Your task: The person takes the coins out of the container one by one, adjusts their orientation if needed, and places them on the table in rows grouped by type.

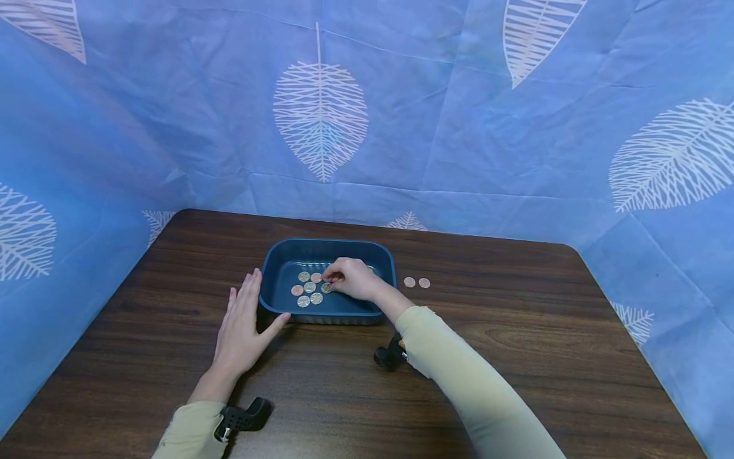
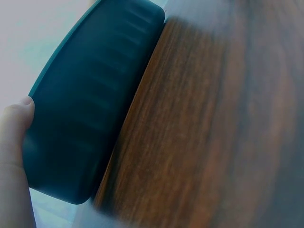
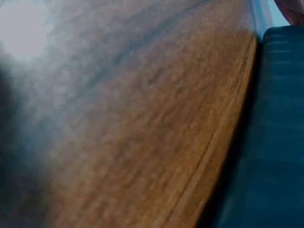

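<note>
A dark blue rectangular tray (image 1: 355,312) with ribbed sides stands on the wooden table. Several silvery and copper-coloured coins (image 1: 309,287) lie grouped on its floor, left of the middle. My right hand (image 1: 357,278) reaches in over the tray's right part, its thumb and forefinger pinching a coin (image 1: 326,288) at the group's right edge; the fingers partly hide that spot. With fingers straight, my left hand (image 1: 243,328) rests along the tray's left side, the thumb at its front left corner. The left wrist view has that thumb (image 2: 16,118) against the tray wall (image 2: 90,104).
Two copper-coloured coins (image 1: 416,282) lie on the table just right of the tray. The dark wood table (image 1: 493,331) reaches back to a blue cloth (image 1: 413,127) with white leaf prints. A black wrist camera (image 1: 246,417) sits on the left sleeve.
</note>
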The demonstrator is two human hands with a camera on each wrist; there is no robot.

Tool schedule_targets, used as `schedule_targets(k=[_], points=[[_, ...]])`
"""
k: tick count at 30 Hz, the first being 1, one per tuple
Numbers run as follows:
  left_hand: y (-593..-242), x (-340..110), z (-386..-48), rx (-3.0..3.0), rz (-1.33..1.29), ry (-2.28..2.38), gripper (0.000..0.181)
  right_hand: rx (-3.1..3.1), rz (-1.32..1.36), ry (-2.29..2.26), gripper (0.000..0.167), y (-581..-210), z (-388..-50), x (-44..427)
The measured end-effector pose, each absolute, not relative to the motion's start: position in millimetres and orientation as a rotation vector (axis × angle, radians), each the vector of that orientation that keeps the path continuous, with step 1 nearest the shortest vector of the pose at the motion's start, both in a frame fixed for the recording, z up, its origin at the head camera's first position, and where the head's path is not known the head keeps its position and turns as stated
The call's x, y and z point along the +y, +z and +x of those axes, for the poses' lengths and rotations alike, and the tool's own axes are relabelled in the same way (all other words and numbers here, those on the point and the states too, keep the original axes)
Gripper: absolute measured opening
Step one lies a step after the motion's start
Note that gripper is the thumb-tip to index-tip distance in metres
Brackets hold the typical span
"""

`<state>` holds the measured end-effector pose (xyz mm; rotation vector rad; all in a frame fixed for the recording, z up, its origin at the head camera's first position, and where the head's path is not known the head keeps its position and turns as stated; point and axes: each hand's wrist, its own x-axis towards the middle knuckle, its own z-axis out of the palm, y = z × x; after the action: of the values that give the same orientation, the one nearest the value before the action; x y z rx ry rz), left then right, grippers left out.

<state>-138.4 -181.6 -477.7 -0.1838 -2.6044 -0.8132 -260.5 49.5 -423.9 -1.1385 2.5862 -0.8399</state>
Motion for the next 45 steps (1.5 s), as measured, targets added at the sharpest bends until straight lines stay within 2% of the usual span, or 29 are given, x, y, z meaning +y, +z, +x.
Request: schedule_targets(k=[6,17,28,45], points=[[-477.0,-181.6,-138.0,-2.612,-0.189,-0.827,0.090,2.599,-1.192,-0.745,0.020,-426.6,-260.7,49.5],[-476.0,-182.0,-138.2,-2.611,-0.187,-0.820,0.090,2.532,-1.036,-0.740,0.010,-424.9,-263.7,46.2],[-475.9,-182.5,-139.1,-2.607,-0.195,-0.793,0.090,2.473,-1.067,-0.884,0.010,-425.0,-263.1,49.1],[-476.1,-183.5,-141.3,-2.606,-0.199,-0.810,0.089,2.554,-1.053,-1.013,0.011,-406.3,-260.0,68.4]])
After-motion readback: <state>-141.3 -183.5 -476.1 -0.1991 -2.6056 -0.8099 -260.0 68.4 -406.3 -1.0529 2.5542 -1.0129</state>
